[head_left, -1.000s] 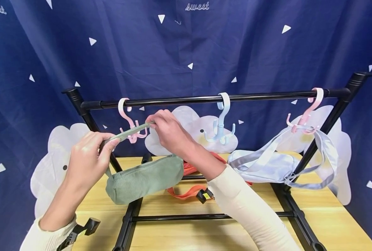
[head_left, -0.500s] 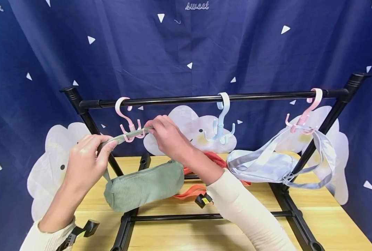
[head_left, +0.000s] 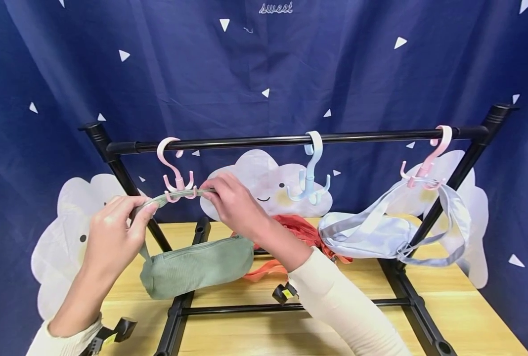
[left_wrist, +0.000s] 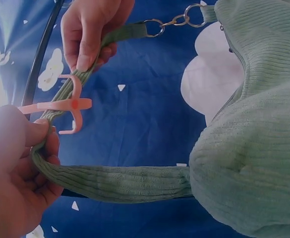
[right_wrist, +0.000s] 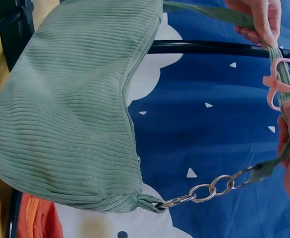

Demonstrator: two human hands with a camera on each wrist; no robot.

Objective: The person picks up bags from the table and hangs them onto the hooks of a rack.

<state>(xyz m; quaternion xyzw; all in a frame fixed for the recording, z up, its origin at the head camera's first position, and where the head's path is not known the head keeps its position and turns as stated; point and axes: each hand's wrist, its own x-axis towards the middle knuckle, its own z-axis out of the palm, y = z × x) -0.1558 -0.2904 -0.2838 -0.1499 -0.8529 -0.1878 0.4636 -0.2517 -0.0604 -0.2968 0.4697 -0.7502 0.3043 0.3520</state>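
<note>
A green corduroy shoulder bag (head_left: 197, 267) hangs by its strap below both hands. My left hand (head_left: 118, 232) pinches the strap's left part between thumb and fingers, and my right hand (head_left: 233, 200) pinches its right part. Between them the strap (head_left: 181, 194) lies across the prongs of a pink hook (head_left: 177, 178), which hangs from the black rail at the left. In the left wrist view the strap (left_wrist: 68, 89) passes by the hook's prongs (left_wrist: 75, 104). Metal rings (right_wrist: 209, 191) join the strap to the bag in the right wrist view.
A blue hook (head_left: 310, 173) hangs mid-rail (head_left: 246, 143). A pale blue bag (head_left: 371, 235) hangs by its straps from another pink hook (head_left: 424, 170) at the right. Behind my right forearm, a red bag (head_left: 297, 227) with an orange strap lies on the wooden table (head_left: 464, 316).
Both hands have lowered the strap from above the pink hook's prongs to lie across them. The green bag has shifted slightly down and left.
</note>
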